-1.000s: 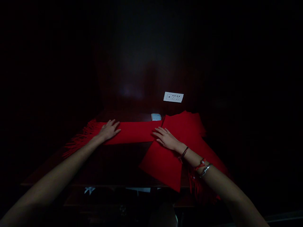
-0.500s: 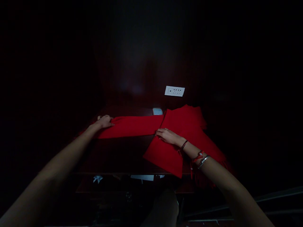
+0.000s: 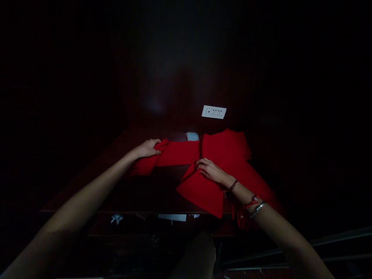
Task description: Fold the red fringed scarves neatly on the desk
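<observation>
A red scarf (image 3: 226, 151) with fringed ends lies over the dark tabletop, folded across itself on the right. One strip of it runs left to my left hand (image 3: 148, 148), whose fingers are closed on the cloth, with fringe hanging below. Near the crossing of the layers, my right hand (image 3: 211, 169) is over the scarf with its fingers slightly apart. Its fingertips look close to the cloth, though whether they touch it I cannot tell. A corner of the scarf hangs past the table's front edge.
A white wall socket (image 3: 214, 112) sits on the dark wall behind. A small pale object (image 3: 192, 136), blurred, lies behind the scarf. Below the front edge, an open drawer or shelf holds a pale bow-like piece (image 3: 117, 219) and a white sheet (image 3: 172, 217). The surroundings are very dark.
My left hand has moved right with the scarf's end, shortening the flat strip and bringing its fringe onto the table. My right hand has shifted slightly right and down, its fingers more spread.
</observation>
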Available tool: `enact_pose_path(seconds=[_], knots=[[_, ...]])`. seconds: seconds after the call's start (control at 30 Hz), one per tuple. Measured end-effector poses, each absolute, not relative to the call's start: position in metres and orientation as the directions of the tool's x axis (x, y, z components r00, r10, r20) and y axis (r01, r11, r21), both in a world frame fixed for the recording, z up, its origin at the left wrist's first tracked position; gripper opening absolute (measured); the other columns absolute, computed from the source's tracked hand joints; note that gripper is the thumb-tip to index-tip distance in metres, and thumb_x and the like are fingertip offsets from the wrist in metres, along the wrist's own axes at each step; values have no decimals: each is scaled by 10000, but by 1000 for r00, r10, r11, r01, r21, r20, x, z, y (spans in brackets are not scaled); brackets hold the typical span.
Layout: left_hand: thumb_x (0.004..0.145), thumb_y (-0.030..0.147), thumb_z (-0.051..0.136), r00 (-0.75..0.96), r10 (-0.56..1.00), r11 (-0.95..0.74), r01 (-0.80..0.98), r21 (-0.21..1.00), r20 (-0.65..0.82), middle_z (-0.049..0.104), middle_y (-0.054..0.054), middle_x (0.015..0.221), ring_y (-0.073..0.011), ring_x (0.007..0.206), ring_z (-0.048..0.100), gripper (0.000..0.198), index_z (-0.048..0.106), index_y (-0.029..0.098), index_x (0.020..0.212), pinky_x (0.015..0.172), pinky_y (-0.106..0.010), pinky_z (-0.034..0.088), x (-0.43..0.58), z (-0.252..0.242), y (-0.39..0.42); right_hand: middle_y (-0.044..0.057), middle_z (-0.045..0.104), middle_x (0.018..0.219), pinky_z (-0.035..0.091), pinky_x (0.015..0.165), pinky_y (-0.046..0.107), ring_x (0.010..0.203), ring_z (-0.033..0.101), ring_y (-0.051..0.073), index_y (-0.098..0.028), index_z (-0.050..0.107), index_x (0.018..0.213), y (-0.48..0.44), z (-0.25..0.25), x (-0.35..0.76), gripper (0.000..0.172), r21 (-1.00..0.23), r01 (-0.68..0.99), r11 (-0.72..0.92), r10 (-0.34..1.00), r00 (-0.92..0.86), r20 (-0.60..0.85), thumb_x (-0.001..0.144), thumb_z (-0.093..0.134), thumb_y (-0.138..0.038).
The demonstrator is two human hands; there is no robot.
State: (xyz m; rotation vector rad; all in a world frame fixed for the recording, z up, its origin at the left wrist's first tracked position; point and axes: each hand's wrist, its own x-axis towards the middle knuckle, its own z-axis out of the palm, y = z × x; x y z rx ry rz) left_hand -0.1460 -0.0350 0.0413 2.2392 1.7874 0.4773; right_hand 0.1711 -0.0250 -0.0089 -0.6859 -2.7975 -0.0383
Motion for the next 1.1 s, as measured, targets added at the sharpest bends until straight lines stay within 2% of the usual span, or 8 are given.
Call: enact_pose_path(seconds=[0.13,0.2,0.33,0.5,0.63,0.8,0.97,1.1], knots=[[658,303,557,345,921,-357,552,754,183,541,-54,1081,-178,950,519,500,413,159,1114,802,-275,394,-103,55,-31,94,443,1074,342,889,347,1033,389,176,-173,524,831,-24,-3,175,148,-161,430,888,455,-777,435,782,396,-117],[689,300,535,303,923,-357,433,828,239,541,-65,1083,-164,927,536,512,364,159,1150,787,-272,409,-75,48,-26,96,417,1101,331,903,362,1055,376,183,-176,510,821,-26,0,178,149,-219,451,865,495,-696,520,763,398,-97],[634,325,610,247,957,-279,659,698,150,532,-120,1093,-230,996,497,554,430,138,1124,852,-318,366,-40,17,-26,94,393,1121,318,912,396,1081,366,195,-190,492,829,-30,1,184,154,-289,499,817,564,-584,584,760,383,-106],[521,359,690,380,925,-325,804,499,-8,391,-155,1248,-292,1131,368,941,216,149,1306,895,-332,326,-52,-6,-46,92,430,1088,340,892,381,1053,395,185,-187,500,836,-32,0,194,152,-272,483,832,548,-646,532,785,372,-123],[654,189,543,338,940,-327,865,380,39,544,-91,1097,-250,1003,498,549,437,196,1192,847,-318,369,-63,-8,-50,65,525,955,361,871,352,1014,427,172,-193,514,884,-38,1,201,147,-254,414,874,484,-783,391,820,384,-172],[689,117,445,244,940,-336,775,535,237,603,-20,1005,-182,965,521,324,605,192,961,876,-252,356,-53,15,-30,53,547,861,390,798,286,899,475,149,-183,529,864,-47,4,203,177,-231,394,890,449,-848,281,846,354,-209],[698,241,509,213,934,-342,768,542,288,485,-47,1156,-216,1072,432,306,591,223,993,927,-325,304,-28,20,-28,59,503,828,404,718,266,784,481,144,-185,484,822,-48,16,202,177,-276,456,846,533,-725,436,858,319,-238],[585,480,614,403,908,-403,765,503,114,117,-65,1386,-323,1231,140,715,369,289,1230,957,-444,199,-37,0,-35,74,477,918,382,791,290,893,464,161,-197,469,836,-47,25,201,143,-296,467,833,548,-629,551,851,333,-237]])
